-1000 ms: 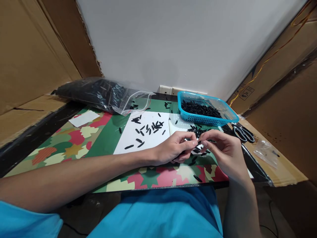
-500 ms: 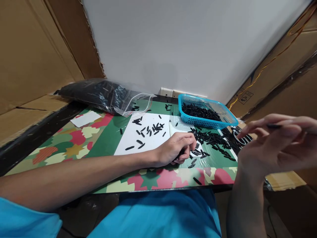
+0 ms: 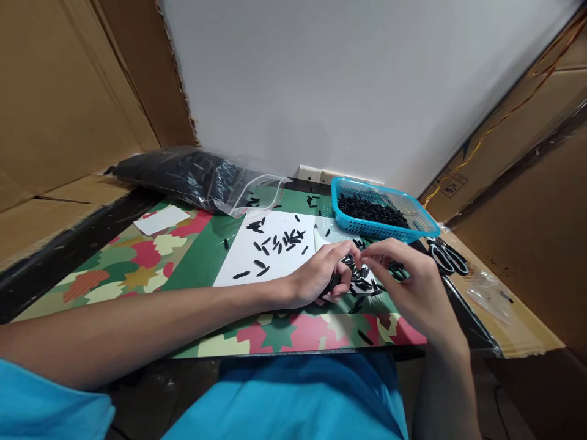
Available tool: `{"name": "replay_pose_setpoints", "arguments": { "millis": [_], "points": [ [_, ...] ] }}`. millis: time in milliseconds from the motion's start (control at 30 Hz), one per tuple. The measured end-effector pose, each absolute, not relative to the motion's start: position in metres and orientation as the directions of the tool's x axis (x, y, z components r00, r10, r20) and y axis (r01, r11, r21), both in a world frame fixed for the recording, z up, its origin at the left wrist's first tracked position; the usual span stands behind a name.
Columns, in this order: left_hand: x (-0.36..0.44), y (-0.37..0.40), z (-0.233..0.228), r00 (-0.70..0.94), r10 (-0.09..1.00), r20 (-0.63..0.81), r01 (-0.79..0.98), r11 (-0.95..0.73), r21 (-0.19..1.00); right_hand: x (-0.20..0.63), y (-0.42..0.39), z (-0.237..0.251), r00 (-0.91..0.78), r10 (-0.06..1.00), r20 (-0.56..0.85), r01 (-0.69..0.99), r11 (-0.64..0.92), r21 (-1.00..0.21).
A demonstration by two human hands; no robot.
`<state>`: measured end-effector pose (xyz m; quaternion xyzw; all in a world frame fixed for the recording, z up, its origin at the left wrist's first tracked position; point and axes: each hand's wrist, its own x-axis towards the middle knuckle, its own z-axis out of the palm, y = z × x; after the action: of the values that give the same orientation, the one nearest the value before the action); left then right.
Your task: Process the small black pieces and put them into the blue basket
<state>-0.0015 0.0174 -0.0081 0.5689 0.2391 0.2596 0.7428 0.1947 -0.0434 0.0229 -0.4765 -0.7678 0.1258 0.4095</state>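
My left hand (image 3: 323, 275) rests on the table mat over the edge of a white sheet (image 3: 232, 263). Its fingers curl round several small black elongated pieces (image 3: 331, 284) that show in the palm. Just to the right, my right hand (image 3: 408, 275) has thumb and forefinger brought together in a pinch at the left fingertips. Whatever lies in that pinch is too small or hidden to make out. More black pieces (image 3: 288, 238) are scattered on the white sheet, and others lie beneath and behind both hands.
A blue plastic basket (image 3: 385, 233) holding many black pieces stands at the back right. Black-handled scissors (image 3: 447, 256) and a small clear bag (image 3: 488, 296) lie at the right. A large zip bag (image 3: 183, 177) of dark contents sits back left, near a white paper piece (image 3: 161, 220).
My right hand has come from the far right, where it held a small black piece, leftward and down to my left hand. The left hand stays in place, its forefinger now more extended.
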Motion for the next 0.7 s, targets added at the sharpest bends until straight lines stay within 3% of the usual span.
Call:
{"name": "replay_pose_setpoints", "arguments": {
  "millis": [300, 700],
  "points": [
    [0.002, 0.018, -0.011, 0.699, 0.713, -0.053, -0.110, 0.181, 0.977, 0.166, -0.055, 0.009, -0.386, 0.803, 0.454, 0.541, 0.596, -0.594],
    [0.001, 0.017, -0.012, 0.676, 0.734, -0.065, -0.099, 0.178, 0.979, 0.161, -0.058, 0.002, -0.343, 0.755, 0.558, 0.531, 0.646, -0.548]
  ]
}}
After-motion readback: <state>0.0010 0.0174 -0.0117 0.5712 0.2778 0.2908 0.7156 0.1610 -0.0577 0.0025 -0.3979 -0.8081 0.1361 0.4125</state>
